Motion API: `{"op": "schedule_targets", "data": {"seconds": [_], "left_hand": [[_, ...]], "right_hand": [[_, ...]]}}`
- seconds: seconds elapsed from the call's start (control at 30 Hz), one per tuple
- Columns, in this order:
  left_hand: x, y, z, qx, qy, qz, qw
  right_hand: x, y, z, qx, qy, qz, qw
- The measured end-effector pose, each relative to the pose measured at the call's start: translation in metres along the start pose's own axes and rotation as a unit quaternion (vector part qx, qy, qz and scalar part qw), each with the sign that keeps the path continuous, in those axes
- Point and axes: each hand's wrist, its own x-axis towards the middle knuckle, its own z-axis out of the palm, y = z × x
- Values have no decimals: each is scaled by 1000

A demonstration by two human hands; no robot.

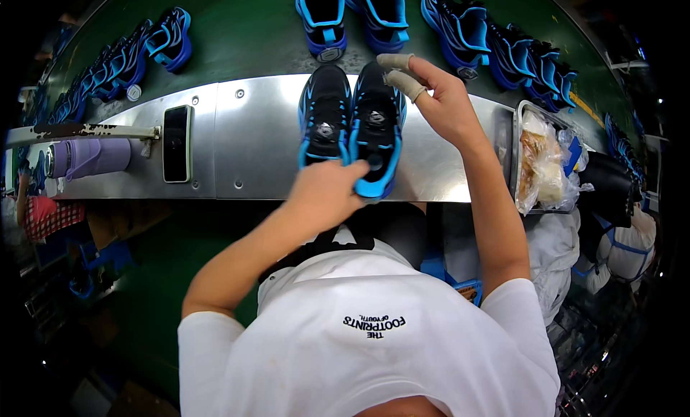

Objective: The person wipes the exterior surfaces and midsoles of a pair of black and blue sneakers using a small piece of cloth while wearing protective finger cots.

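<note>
Your left hand (327, 191) sits just below centre frame, its grip pressed onto the heel end of the right-hand sneaker (376, 130); the thumb side touches the bright blue heel collar, though you cannot tell from here whether the fingers curl round it or only press. That shoe lies with its long axis running up the frame, heel toward you, toe away, so from your left grip it stretches straight ahead. Its partner, the left-hand sneaker (323, 115), lies parallel and touching it, just beside your knuckles.

Your right hand (438, 101) reaches in from the right at the far end, fingers spread, two taped fingertips (395, 61) hovering at the toe of the same shoe. So each hand has one end: left nearer the heel, right nearer the toe.

Both shoes rest on the steel worktop (244, 137). Left of centre on it lies a dark phone (176, 144), and further left a lilac bottle (90, 157) on its side. At the right edge a metal tray (521, 158) holds crumpled clear plastic bags (546, 165).

Beyond, the green conveyor (244, 29) carries more blue sneakers (352, 15) in pairs across the upper frame.
</note>
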Motion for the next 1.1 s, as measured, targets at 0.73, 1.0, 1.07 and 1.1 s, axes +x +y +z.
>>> {"op": "schedule_targets", "data": {"seconds": [0.73,1.0,1.07,1.1], "left_hand": [[192,-116,-58,47,177,27,983],[7,-40,-37,7,59,106,993],[-20,-36,-15,-45,-1,84,995],[-29,-32,-14,-48,-71,59,995]], "right_hand": [[97,56,-6,-148,-6,-53,988],[-56,-12,5,-157,-124,-86,976],[-90,-9,13,-164,-145,-50,974],[-100,-7,14,-183,-163,-33,969]]}}
